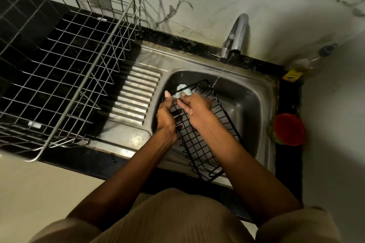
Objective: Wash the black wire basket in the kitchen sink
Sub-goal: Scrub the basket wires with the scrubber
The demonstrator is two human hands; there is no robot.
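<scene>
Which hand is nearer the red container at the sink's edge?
Right. The right hand works mid-basket, toward the red container; the left hand grips the black wire basket on the far side.

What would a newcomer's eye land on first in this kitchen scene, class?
Probably the black wire basket, tilted in the steel sink, with the left hand gripping its edge and the right hand rubbing a pale scrubber on its far end. Next, the large silver rack at left.
</scene>
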